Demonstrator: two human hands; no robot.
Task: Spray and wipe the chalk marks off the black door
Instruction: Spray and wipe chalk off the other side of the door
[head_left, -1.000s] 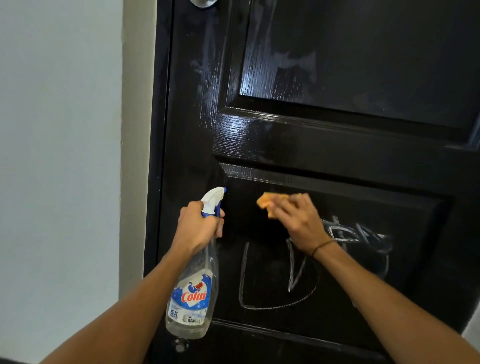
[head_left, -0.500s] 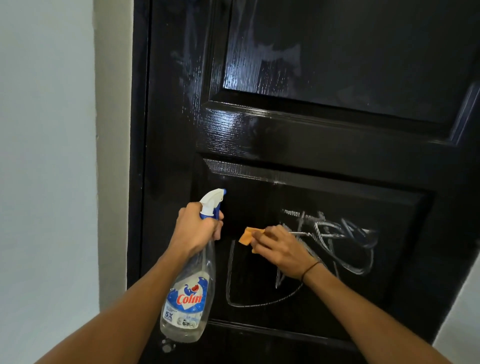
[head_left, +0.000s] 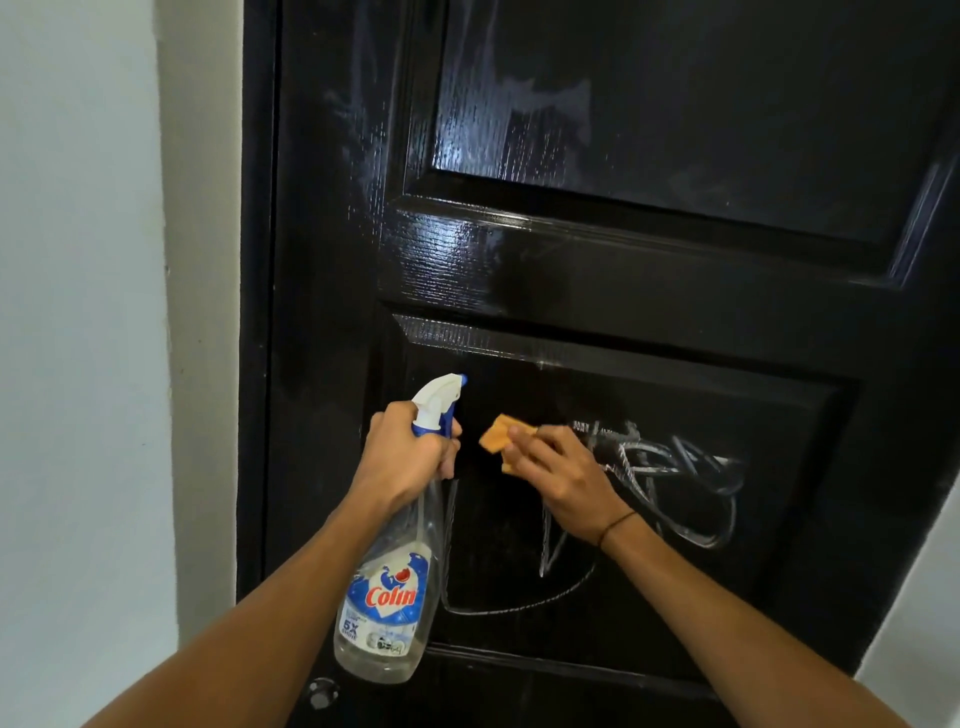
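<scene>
Clearly, the job is only partly done. The upper panel of the black door (head_left: 675, 104) carries no legible chalk; only a wet sheen and faint pale smears are seen there, which suggests it has been sprayed and wiped already, though a second pass may be wanted where the haze lingers. The lower panel is where the work remains. Thick, tangled chalk marks (head_left: 670, 478) are spread across its right half, partly smeared, and a thinner outline with a long curved stroke along the bottom is drawn across the left half, beneath the wrist.

An orange cloth (head_left: 501, 441) is pressed flat against the lower panel by the right hand (head_left: 561, 475), whose fingers are curled over it and hold it to the surface at the upper left edge of the scribble. A thin dark band is worn on that wrist. The Colin spray bottle (head_left: 387, 587) is gripped round its neck by the left hand (head_left: 408, 454), fingers clenched about the blue-and-white trigger head, with the nozzle pointed at the door just beside the cloth; whether the trigger is being squeezed cannot be told. The clear bottle hangs below the fist, little liquid visible in it.

By this reckoning, nearly all of the lower panel's chalk has yet to be wiped away, and the streaks above may need drying.
</scene>
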